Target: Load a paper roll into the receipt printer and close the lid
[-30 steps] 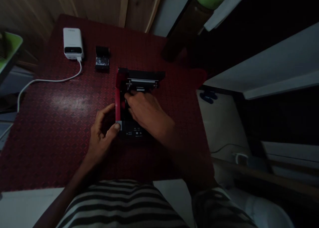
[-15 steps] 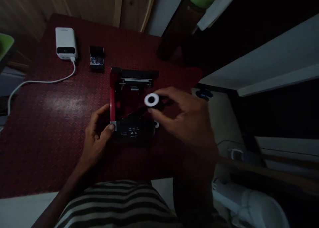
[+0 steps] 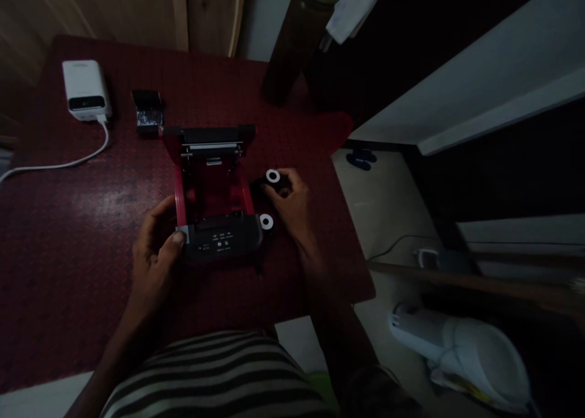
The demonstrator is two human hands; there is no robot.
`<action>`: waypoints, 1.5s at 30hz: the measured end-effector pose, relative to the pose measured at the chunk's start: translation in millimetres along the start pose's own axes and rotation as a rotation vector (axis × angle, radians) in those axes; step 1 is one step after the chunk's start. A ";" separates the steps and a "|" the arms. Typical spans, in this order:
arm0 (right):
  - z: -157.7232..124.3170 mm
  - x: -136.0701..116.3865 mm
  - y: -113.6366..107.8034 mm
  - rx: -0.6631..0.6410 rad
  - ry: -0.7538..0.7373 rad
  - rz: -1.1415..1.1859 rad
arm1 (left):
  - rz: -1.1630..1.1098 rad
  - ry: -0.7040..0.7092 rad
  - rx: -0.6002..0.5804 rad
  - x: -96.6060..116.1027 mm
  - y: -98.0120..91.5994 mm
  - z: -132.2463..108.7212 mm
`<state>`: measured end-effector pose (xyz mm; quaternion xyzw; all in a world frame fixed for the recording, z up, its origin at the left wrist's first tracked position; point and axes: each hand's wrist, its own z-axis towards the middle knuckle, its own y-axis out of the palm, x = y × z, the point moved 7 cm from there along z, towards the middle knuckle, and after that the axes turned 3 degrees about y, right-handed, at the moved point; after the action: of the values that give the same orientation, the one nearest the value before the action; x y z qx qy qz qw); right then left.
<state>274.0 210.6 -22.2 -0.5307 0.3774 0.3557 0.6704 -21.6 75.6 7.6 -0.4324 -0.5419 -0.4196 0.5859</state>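
A red and black device (image 3: 223, 240) lies on the table with its lid raised, its red inner bay showing. My left hand (image 3: 158, 247) grips the device's near left corner, thumb on the grey patch and fingers around the side. To the right of the device, my right hand (image 3: 292, 203) pinches a small black roll with a white ring end (image 3: 273, 176), low over the table. A second roll with a white end (image 3: 266, 222) sits against the device's right side, just below that hand.
On the red patterned table (image 3: 82, 272) are a white power bank (image 3: 86, 89) with a cable, a small black item (image 3: 148, 110) and a dark bottle (image 3: 292, 46) with a green cap. Blue slippers (image 3: 361, 158) lie on the floor at right.
My right hand has moved with its roll from over the device's right part to the table beside it. The open bay shows more fully. The view has shifted right.
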 end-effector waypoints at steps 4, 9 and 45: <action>-3.0 2.7 -2.2 -0.026 0.028 -0.027 | 0.022 0.000 -0.003 -2.3 -2.1 0.3; -27.1 8.3 -18.2 -0.044 0.066 0.058 | -0.002 0.005 -0.019 0.0 0.8 0.7; -41.6 -176.7 55.4 -0.629 -0.624 -0.699 | -0.037 0.002 -0.055 1.6 6.7 -1.9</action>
<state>138.4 166.5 103.1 -0.6680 -0.1613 0.3481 0.6377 -14.5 75.5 8.8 -0.4377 -0.5378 -0.4455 0.5664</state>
